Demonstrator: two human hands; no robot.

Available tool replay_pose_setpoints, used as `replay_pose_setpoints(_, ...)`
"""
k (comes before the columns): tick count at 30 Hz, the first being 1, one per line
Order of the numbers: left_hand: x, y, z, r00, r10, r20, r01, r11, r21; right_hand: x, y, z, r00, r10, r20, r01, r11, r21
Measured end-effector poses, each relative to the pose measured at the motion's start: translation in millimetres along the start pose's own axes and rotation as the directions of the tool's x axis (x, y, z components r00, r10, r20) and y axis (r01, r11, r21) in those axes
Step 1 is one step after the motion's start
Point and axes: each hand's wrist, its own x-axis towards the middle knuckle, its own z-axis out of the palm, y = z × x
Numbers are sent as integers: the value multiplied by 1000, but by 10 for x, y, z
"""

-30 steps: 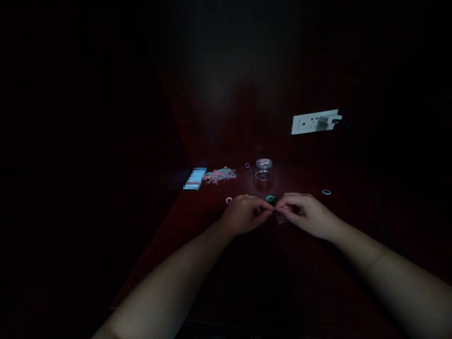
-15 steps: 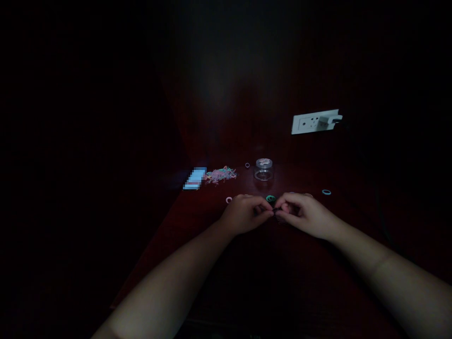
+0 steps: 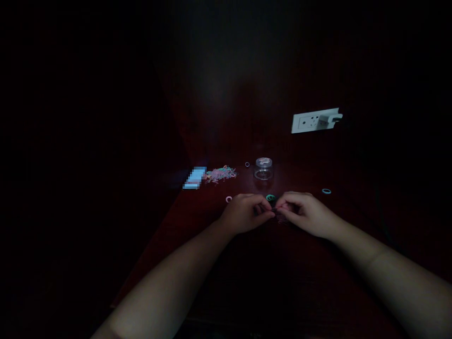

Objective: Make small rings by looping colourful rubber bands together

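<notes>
Fingers of the left hand [image 3: 244,214] and right hand [image 3: 306,214] pinch a thin band [image 3: 274,209] between them, low over the table [image 3: 194,212]; its shape is too small to tell. Green rings [image 3: 268,197] lie just beyond. Farther back stands a jar [image 3: 263,174], right of a colourful pile [image 3: 221,174].

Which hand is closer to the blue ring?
The right hand: the blue ring lies just beyond it, toward the right. The left hand is farther off, left of both.
</notes>
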Motion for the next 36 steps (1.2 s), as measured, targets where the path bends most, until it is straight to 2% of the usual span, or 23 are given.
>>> replay_pose_setpoints(9,-3,-26,-7,999,50,2,-50,998,35,-7,-8,4,1000,-3,-9,3,1000,-10)
replay_pose_setpoints(19,-18,-54,0,998,63,-15,-63,998,1,-2,3,-7,1000,10,-20,-10,1000,-5)
replay_pose_setpoints(25,-21,-76,-11,996,73,-55,-74,997,-5,-10,43,-28,995,35,-91,-39,998,-47)
replay_pose_setpoints(31,-9,-60,-9,996,81,-27,-81,997,-9,-17,-17,-4,999,39,-9,-39,998,44)
replay_pose_setpoints(36,1,-11,-20,997,71,-5,-71,997,13,-23,-18,8,1000,-7,-15,8,999,46)
